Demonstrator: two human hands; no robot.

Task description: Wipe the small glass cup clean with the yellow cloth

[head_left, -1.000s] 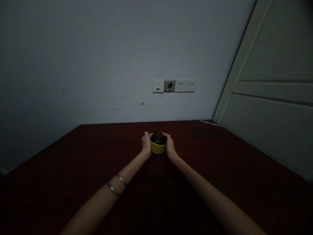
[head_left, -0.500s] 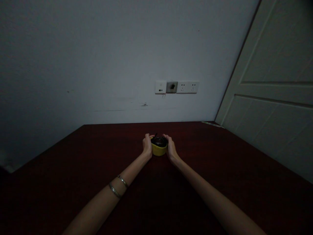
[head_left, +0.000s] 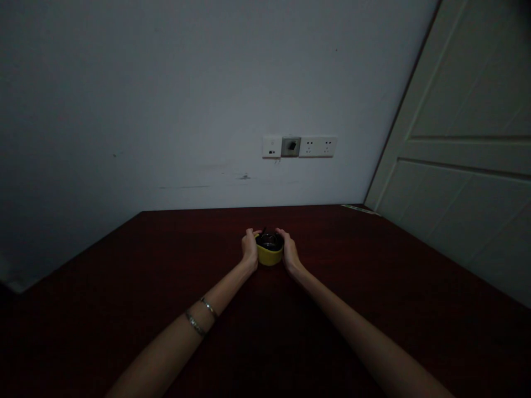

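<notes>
A small rounded yellow container [head_left: 270,257] with a black inside sits on the dark red table. Something dark and glossy lies in its opening, and a thin dark piece sticks up at the upper left; I cannot make out what these are. My left hand [head_left: 249,246] is cupped against the container's left side, its fingers curling round toward the far edge. On the opposite side my right hand [head_left: 290,250] presses in the same way. Both hands hold it between them, and most fingertips are hidden behind it. Two metal bracelets [head_left: 201,316] circle my left forearm.
The dark red tabletop [head_left: 199,237] reaches back to a pale wall [head_left: 186,99]. White sockets [head_left: 318,146] and a grey switch plate [head_left: 291,146] are set in the wall. A panelled door [head_left: 460,149] slants along the right, with a patterned strip [head_left: 360,209] at the table's back right corner.
The view has shifted very slightly. Both hands stay round the yellow container in the same place.
</notes>
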